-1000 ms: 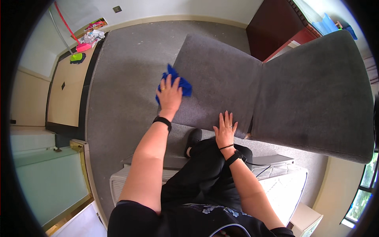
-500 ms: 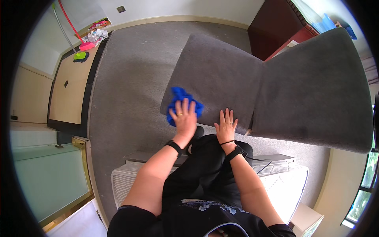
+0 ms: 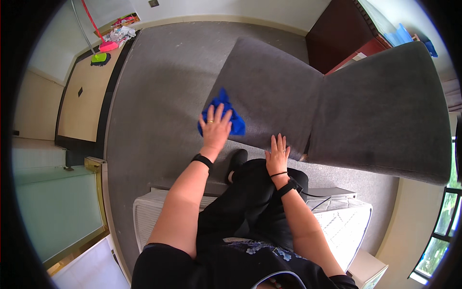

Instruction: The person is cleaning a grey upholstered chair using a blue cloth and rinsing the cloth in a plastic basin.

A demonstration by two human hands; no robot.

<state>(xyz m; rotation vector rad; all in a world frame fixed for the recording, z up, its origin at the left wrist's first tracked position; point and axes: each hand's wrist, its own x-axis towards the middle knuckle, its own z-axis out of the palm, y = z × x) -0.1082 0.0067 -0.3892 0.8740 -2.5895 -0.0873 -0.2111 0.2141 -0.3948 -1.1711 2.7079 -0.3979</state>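
Observation:
A grey upholstered chair stands in front of me, its padded backrest to the right. At the seat's near left corner my left hand holds a crumpled blue cloth against the fabric, its fingers spread over the top. The cloth hangs partly past the seat's edge, and its underside is hidden. My right hand lies open on the seat's near edge, left of the gap by the backrest, holding nothing.
Behind me lies a white quilted mattress. A dark red wooden cabinet stands beyond the chair. At the far left are a green broom and a pink dustpan. Grey carpet covers the floor.
My left hand has slid the blue cloth a little forward and left along the seat's corner. My right hand stays at the near edge. The view has shifted slightly.

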